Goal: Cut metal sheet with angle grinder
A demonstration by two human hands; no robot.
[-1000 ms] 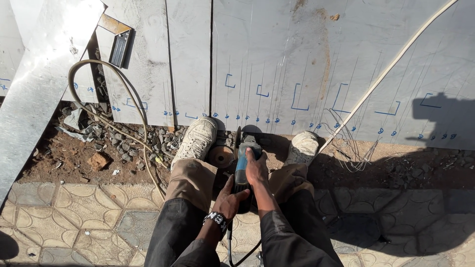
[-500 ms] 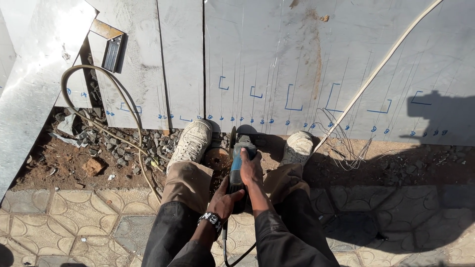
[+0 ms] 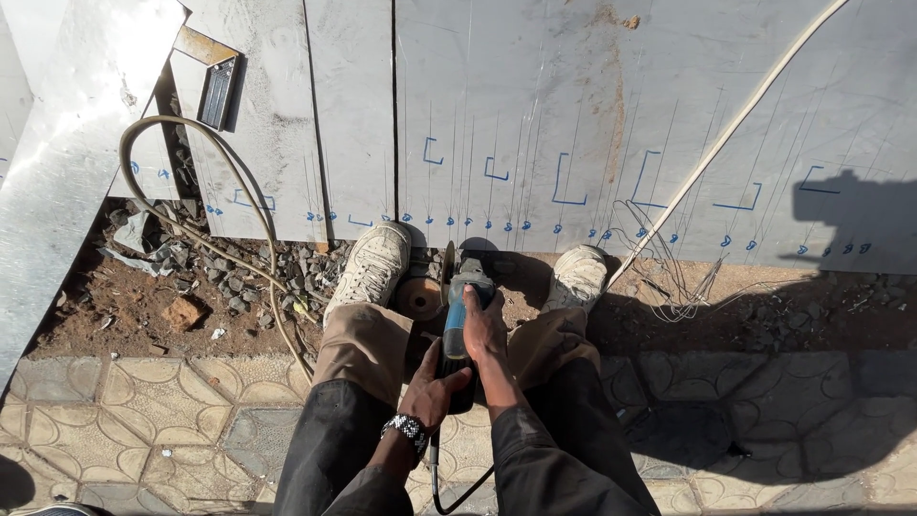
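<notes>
At the bottom centre of the frame, both forearms extend forward between the bent knees. The left hand (image 3: 437, 382), with a beaded wristband (image 3: 408, 431) at the wrist, is wrapped around the rear of the grinder (image 3: 457, 320), fingers closed on the dark handle end. The right hand (image 3: 483, 325) lies ahead of it, closed over the top of the blue body, thumb side toward the frame's left.

The grinder sits at the centre of the frame, between the two shoes. Its long axis runs from the lower centre up toward the metal sheets, nose pointing away from the person. The body is blue with a dark head; the disc (image 3: 446, 272) stands on edge at the left of the head. A black cord (image 3: 441, 487) leaves the handle end and loops toward the bottom edge.

The left shoe (image 3: 371, 268) and right shoe (image 3: 579, 277) rest on bare dirt. Beyond them, grey metal sheets (image 3: 535, 105) carry blue marker lines. A tan hose (image 3: 201, 229) curves across the left, and a pale cable (image 3: 726, 134) crosses the upper right.
</notes>
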